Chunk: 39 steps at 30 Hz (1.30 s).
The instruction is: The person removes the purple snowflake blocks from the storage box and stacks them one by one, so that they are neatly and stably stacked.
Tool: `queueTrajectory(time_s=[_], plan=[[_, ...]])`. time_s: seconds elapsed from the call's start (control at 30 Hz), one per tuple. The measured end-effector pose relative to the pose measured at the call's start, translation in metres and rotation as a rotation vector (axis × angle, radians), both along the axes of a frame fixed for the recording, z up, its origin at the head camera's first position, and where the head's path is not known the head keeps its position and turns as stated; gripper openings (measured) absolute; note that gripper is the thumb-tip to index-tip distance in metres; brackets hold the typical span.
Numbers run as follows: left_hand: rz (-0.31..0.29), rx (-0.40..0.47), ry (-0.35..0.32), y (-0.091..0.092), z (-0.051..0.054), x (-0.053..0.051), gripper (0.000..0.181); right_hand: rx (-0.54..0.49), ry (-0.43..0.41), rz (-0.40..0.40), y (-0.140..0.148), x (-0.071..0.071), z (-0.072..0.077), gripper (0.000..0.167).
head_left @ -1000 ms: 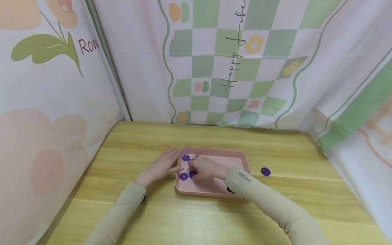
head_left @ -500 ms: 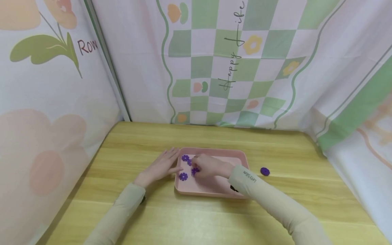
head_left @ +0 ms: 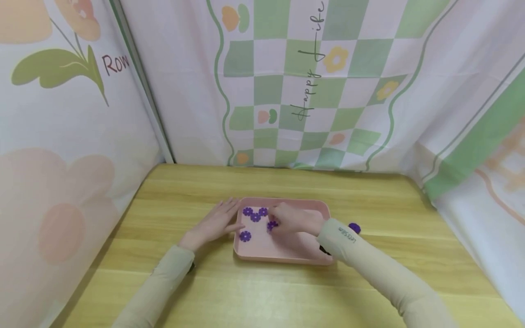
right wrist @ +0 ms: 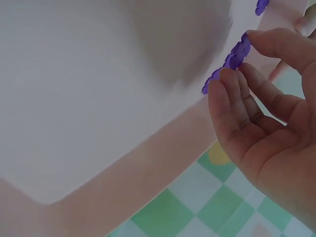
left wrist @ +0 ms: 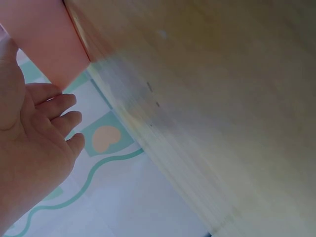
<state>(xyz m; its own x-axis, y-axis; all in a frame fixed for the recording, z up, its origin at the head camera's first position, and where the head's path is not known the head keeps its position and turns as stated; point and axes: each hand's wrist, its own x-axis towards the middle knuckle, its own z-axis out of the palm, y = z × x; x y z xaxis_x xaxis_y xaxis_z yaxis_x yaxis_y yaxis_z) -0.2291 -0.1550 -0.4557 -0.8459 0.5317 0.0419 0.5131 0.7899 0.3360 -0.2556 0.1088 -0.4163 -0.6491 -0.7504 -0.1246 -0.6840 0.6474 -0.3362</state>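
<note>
My right hand [head_left: 289, 218] is over the pink tray [head_left: 283, 260], pinching a purple flower-shaped disc [head_left: 272, 226] between thumb and fingers. In the right wrist view that purple disc [right wrist: 241, 52] is tilted on edge near the thumb tip, with more purple discs behind it, partly covered by the fingers. Three purple discs [head_left: 255, 217] lie together in the tray's far left corner. Another purple disc [head_left: 245, 236] lies apart, nearer the tray's front left. My left hand [head_left: 217, 221] rests at the tray's left rim, fingers stretched out and thumb reaching over the edge.
One more purple disc [head_left: 354, 228] lies on the wooden table [head_left: 197, 282] right of the tray, just behind my right sleeve. Printed curtains [head_left: 188, 91] hang along the back and both sides of the table.
My right hand has moved rightward across the tray with its pinched disc, leaving the grouped discs at the far left in fuller view. The left hand has stayed at the rim.
</note>
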Motion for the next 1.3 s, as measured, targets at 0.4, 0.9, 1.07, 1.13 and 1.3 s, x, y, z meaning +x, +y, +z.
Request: queueTrajectory(time_s=[0.4, 0.9, 1.07, 1.13, 1.3], plan=[[-0.002, 0.015, -0.001, 0.001, 0.003, 0.001, 0.081, 0.019, 0.026, -0.068, 0.028, -0.006, 0.007, 0.022], [-0.005, 0.009, -0.001, 0.001, 0.003, 0.001, 0.082, -0.026, 0.097, -0.082, 0.061, -0.009, 0.011, 0.015], [-0.006, 0.015, -0.004, 0.001, 0.004, 0.002, 0.082, -0.047, 0.119, -0.087, 0.073, -0.011, 0.011, 0.017], [-0.008, 0.015, -0.004, 0.001, 0.004, 0.002, 0.081, -0.054, 0.129, -0.088, 0.077, -0.010, 0.012, 0.017], [-0.012, 0.020, -0.002, 0.001, 0.005, 0.003, 0.081, -0.055, 0.144, -0.108, 0.085, -0.011, 0.012, 0.016]])
